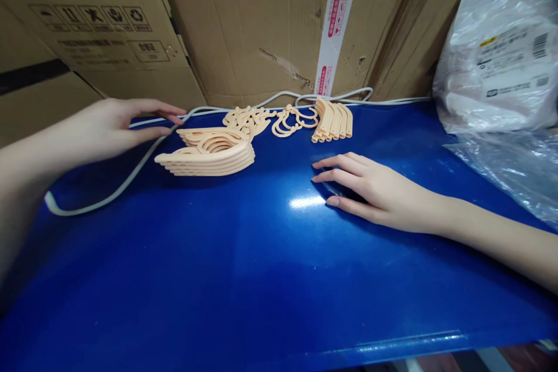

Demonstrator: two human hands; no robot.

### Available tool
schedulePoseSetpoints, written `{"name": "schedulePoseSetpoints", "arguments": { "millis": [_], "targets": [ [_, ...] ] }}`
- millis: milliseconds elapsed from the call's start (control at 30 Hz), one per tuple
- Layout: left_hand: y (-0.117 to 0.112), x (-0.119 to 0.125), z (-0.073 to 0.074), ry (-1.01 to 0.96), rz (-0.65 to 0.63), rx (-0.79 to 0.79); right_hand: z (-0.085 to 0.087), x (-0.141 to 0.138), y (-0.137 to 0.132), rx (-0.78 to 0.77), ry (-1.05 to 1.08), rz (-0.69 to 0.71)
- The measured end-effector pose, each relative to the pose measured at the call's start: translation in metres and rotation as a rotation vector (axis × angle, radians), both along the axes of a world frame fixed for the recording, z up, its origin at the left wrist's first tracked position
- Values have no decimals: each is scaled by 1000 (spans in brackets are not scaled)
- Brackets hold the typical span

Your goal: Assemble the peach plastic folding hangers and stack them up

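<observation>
My left hand (pixel 131 119) hovers at the back left with its fingers apart and nothing in them. Just right of its fingertips lies a stack of peach plastic hanger pieces (pixel 209 160), nested together. Behind that stack is a jumble of smaller peach pieces (pixel 248 119), their exact kind hard to make out. Several peach hooks (pixel 292 121) lie to the right of these. A row of curved peach arm pieces (pixel 332 121) sits next to the hooks. My right hand (pixel 364 189) rests low over the table, fingers apart and holding nothing, in front of the curved pieces.
The table has a glossy blue top (pixel 244 279). A white cable (pixel 108 203) loops along its back and left. Cardboard boxes (pixel 261 23) stand as a wall behind. At the back right sits a clear plastic bag of white items (pixel 501 58), its film spreading onto the table.
</observation>
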State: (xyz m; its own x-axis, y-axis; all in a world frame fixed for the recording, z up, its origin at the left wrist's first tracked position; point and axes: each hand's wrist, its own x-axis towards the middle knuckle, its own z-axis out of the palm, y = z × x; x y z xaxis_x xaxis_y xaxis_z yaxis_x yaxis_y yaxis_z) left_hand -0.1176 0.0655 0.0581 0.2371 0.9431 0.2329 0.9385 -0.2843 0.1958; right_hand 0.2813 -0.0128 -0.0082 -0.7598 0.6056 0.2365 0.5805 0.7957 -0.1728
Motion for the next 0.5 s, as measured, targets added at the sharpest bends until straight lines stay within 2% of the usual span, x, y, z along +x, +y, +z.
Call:
{"name": "schedulePoseSetpoints", "arguments": {
  "millis": [167,267,367,433,500],
  "targets": [
    [-18,13,9,14,35,179,0,0,0,-5,14,-5],
    [-34,35,9,-66,13,357,1,-1,0,-16,25,-7],
    [-56,67,1,-126,-214,356,2,-1,0,-25,17,-3],
    [-71,89,-10,-82,-442,224,2,0,0,-24,13,-2],
    [-83,105,-24,3,-613,83,2,0,0,-16,15,-3]
  ]
}}
